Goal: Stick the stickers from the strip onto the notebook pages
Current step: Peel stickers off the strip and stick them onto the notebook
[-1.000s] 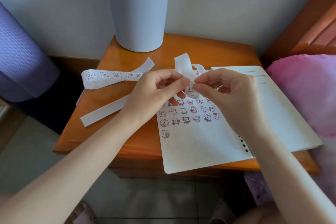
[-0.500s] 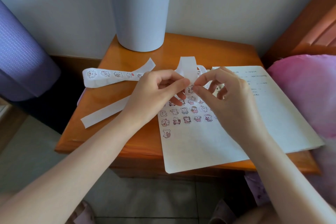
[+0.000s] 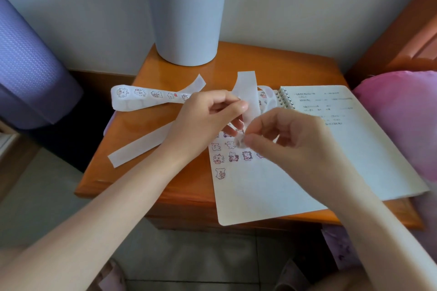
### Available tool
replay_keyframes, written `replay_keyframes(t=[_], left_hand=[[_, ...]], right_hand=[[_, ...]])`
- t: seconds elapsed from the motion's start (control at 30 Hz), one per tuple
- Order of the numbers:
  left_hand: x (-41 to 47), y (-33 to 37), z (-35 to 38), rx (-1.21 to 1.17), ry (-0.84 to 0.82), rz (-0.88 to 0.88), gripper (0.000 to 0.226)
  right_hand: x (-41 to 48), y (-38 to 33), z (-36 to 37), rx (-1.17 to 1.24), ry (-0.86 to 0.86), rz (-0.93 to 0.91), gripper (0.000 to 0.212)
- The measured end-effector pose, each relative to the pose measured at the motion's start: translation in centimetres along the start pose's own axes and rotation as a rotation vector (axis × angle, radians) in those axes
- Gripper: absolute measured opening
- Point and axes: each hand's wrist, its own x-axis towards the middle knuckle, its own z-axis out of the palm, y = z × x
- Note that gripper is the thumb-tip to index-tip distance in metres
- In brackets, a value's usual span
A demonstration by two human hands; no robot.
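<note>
Strip [image 3: 247, 92] in left hand [image 3: 205, 123]; right hand [image 3: 290, 142] pinches sticker [image 3: 238, 143] over notebook [image 3: 260, 196].

A sticker strip [image 3: 247, 92] is pinched by the left hand [image 3: 208, 120], and a single sticker [image 3: 238, 142] is pinched by the right hand [image 3: 290, 139] just above a spiral notebook [image 3: 260, 196]. The notebook's page is seen to bear rows of cartoon stickers [image 3: 233, 156]. The notebook is laid open on a wooden nightstand [image 3: 146, 172], with a grey bin [image 3: 186, 23] stood at the back.

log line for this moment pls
phase: sticker off strip, not yet placed | left hand: pinches strip | right hand: pinches sticker over notebook page | next: likely press it down
</note>
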Motion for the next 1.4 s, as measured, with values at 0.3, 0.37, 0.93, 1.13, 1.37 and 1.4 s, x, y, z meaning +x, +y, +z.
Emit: replay_keyframes(t=[0.3,0.37,0.93,1.13,1.37,1.4], left_hand=[[0.0,-0.4,0.0,-0.019,-0.019,-0.031,0.017],[0.1,-0.5,0.0,-0.014,-0.020,-0.032,0.017],[0.1,-0.5,0.0,-0.002,-0.021,-0.044,0.017],[0.1,-0.5,0.1,0.008,-0.016,-0.044,0.016],[0.1,-0.4,0.1,0.006,-0.014,-0.052,0.017],[0.1,-0.3,0.1,0.009,-0.015,-0.053,0.017]], right_hand=[[-0.3,0.9,0.8,0.023,-0.154,0.263,0.007],[-0.3,1.0,0.9,0.018,-0.151,0.268,0.007],[-0.5,0.9,1.6,-0.019,-0.110,0.274,0.008],[-0.5,0.9,1.8,-0.051,-0.099,0.262,0.008],[-0.6,0.8,2.0,-0.109,-0.093,0.228,0.008],[-0.6,0.8,1.9,-0.118,-0.101,0.224,0.009]])
